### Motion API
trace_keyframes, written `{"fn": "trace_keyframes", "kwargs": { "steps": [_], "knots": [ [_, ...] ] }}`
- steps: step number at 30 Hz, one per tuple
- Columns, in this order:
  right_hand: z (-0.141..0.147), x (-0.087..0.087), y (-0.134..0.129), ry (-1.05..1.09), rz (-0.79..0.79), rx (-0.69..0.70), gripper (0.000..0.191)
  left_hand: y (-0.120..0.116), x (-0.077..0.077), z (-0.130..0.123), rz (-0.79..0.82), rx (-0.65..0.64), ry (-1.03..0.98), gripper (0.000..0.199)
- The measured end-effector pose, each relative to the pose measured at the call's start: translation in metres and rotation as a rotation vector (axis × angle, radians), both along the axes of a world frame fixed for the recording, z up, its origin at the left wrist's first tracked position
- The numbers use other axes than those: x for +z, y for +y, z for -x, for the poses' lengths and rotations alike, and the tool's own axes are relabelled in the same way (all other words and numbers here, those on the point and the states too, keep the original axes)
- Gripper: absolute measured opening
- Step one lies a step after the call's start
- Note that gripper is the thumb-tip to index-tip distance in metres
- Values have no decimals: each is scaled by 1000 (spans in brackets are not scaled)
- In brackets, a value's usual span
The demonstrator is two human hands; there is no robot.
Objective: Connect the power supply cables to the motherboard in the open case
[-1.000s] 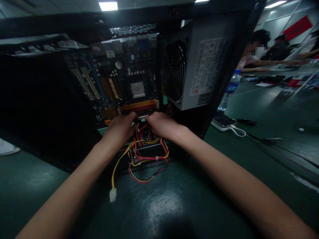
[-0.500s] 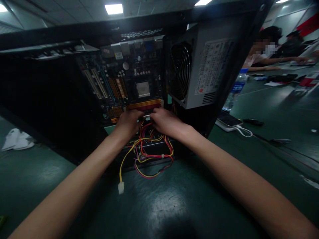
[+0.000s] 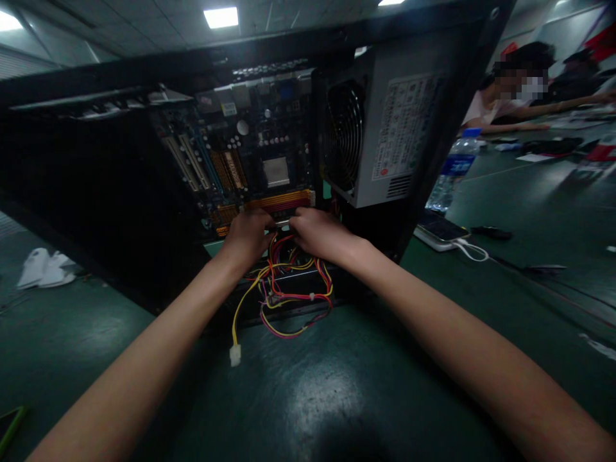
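Observation:
An open black computer case [image 3: 96, 212] stands on a green table, a motherboard [image 3: 250, 141] inside. My left hand [image 3: 250, 236] and my right hand [image 3: 320, 232] are at the motherboard's lower edge, just below the orange and red memory slots [image 3: 279, 201]. The fingers of both are bent and closed, close to each other at a thin, light-coloured edge; what they grip is too small to make out. Beneath them hang red and yellow cables [image 3: 301, 296], one ending in a white connector [image 3: 235, 355]. The power supply [image 3: 389, 128] sits at the upper right.
Right of the case are a water bottle [image 3: 455, 170], a phone [image 3: 443, 228] with a white cable, and a dark object [image 3: 491, 232]. White crumpled material [image 3: 45, 268] lies at the left, a green-edged object [image 3: 12, 427] at the lower left. A person [image 3: 495, 106] sits beyond.
The view has shifted slightly, bringing more of the green-edged object into sight. Both hands keep their place at the motherboard's lower edge.

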State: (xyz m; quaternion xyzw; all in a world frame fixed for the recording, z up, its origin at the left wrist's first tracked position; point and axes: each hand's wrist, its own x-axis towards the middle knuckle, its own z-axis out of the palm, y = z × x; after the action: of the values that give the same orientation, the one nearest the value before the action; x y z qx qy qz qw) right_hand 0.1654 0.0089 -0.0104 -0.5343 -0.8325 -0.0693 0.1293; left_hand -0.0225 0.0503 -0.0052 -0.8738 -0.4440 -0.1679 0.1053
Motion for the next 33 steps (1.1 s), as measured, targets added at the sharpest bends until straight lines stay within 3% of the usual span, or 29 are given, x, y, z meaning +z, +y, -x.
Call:
{"fn": "trace_keyframes", "kwargs": {
  "steps": [18,24,33],
  "knots": [
    [-3,-5,6,-16,-63,44,24,-14,6,-18,24,137,132,31],
    [-3,-4,5,-66,-163,79,24,-16,11,-20,49,137,136,29],
    [2,2,2,-87,-154,84,25,-18,8,-18,100,110,61,33]
  ]
}}
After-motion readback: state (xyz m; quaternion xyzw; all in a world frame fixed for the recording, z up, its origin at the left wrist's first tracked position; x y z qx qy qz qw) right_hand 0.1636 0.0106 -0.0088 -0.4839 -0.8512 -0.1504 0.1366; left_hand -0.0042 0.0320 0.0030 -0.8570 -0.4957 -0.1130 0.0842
